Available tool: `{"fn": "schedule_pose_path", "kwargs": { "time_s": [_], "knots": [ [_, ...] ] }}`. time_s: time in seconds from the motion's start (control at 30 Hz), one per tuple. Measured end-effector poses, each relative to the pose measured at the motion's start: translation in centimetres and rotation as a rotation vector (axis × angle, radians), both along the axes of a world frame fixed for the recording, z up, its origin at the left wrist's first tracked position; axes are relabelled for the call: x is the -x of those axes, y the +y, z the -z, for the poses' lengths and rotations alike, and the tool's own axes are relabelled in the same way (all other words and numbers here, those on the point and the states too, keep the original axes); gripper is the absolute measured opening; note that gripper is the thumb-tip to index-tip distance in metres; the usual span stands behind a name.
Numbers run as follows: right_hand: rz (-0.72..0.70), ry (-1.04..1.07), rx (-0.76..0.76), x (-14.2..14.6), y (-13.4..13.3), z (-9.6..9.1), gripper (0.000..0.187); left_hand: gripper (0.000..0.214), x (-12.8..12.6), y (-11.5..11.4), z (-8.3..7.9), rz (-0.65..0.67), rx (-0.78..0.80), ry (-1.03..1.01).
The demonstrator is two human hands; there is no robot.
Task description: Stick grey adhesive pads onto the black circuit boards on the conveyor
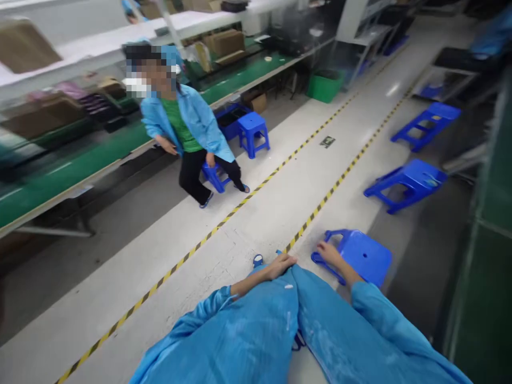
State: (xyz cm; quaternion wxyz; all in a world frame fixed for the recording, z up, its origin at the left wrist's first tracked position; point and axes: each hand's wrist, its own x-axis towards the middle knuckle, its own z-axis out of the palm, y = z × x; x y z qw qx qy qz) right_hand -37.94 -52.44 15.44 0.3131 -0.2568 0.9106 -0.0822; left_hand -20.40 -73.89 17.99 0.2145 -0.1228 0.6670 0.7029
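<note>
My left hand (pixel 282 265) lies at the front edge of my blue work coat (pixel 248 325), its fingers bent over the cloth. To the right, my right hand (pixel 328 252) hangs in front of a blue plastic stool (pixel 366 256), overlapping its legs in view; whether it touches the stool I cannot tell. Its fingers are loosely curled and slightly apart, with nothing visible in them. Below my hands the coat hangs parted. One blue sandal (pixel 258 261) shows past the coat's edge.
A co-worker in a blue jacket (pixel 208 120) sits on a stool by the green-topped bench (pixel 96 152). Yellow-black tape (pixel 224 218) borders the aisle. More blue stools (pixel 416 181) stand at right, near a dark green surface (pixel 496 224). A green bin (pixel 325 86) stands farther back.
</note>
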Motion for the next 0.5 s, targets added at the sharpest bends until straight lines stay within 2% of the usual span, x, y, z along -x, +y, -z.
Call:
{"fn": "schedule_pose_path", "kwargs": {
  "time_s": [0.1,0.2,0.3,0.37,0.43,0.5],
  "knots": [
    [0.039,-0.176,0.009,-3.6,-2.2,1.9,0.034,0.072,0.2,-1.4,-0.4,0.022,0.014,-0.035],
    [0.202,-0.247,-0.008,-5.9,-0.4,2.5,0.028,0.079,0.9,-2.1,-0.9,0.096,0.060,-0.037],
    [0.481,-0.226,-0.061,-7.1,4.7,2.2,0.018,0.085,2.4,-2.1,-0.4,0.196,0.105,-0.037],
    [0.700,-0.208,-0.106,-8.3,9.2,1.7,0.020,0.087,3.8,-1.6,0.4,0.216,0.139,-0.069],
    [0.913,-0.200,-0.146,-10.2,13.9,1.2,0.018,0.087,5.3,-0.5,1.1,0.259,0.163,-0.086],
    [1.089,-0.196,-0.176,-12.9,18.0,0.8,0.012,0.083,6.6,1.1,1.2,0.358,0.163,-0.072]
  ]
}}
